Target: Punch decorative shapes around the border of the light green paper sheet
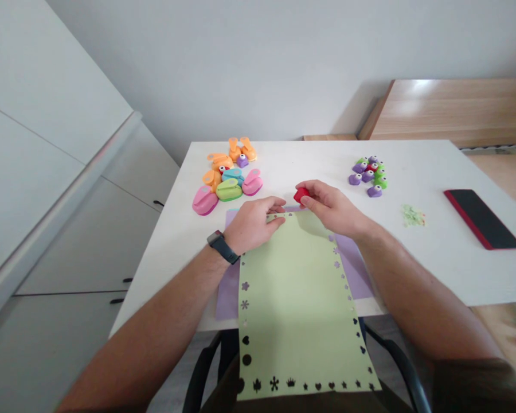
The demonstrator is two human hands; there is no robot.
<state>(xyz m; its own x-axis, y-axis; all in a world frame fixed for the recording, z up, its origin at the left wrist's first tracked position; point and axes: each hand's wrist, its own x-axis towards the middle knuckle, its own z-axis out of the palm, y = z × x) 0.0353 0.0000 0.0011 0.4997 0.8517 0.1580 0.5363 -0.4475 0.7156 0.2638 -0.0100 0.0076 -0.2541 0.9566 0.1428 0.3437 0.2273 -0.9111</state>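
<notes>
My right hand (334, 209) clenches a red craft punch (301, 195) at the far short edge of a green paper sheet (298, 304), its long axis running toward me; my left hand (253, 225), fingers flat and not gripping, pins that edge just beside it.

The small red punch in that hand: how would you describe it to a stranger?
On the white table, find the pale green paper with punched edges. Just past its top edge, the right hand pinches a small red craft punch, unlike the other punches lying in piles.
</notes>
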